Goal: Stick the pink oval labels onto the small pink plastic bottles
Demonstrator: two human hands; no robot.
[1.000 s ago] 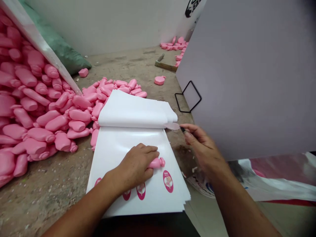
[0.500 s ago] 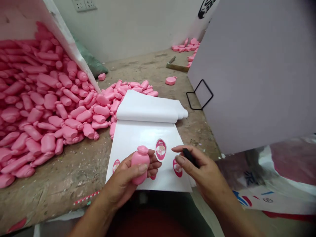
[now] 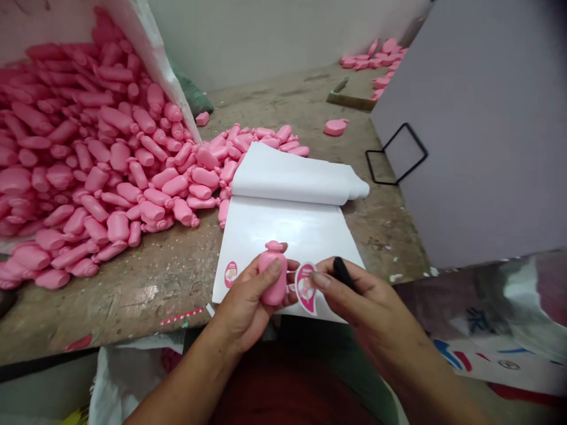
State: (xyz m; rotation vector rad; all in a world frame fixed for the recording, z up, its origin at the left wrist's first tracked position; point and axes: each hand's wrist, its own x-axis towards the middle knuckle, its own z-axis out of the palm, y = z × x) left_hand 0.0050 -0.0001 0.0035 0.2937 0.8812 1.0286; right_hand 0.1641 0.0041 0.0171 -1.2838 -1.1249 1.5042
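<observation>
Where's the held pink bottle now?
Low at the middle of the head view, the pink bottle is in the left hand, left of the label at the right hand.

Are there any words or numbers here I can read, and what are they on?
Nothing reads clearly.
Loose sticker in the right hand: lettering too blurred.
Flat sticker on the white paper: lettering too small.
Plastic bag: one dark mark, maybe a written character, too blurred.
White strip below the bag: small oval sign, unreadable.
Pink bottle in the left hand: no lettering shows.
</observation>
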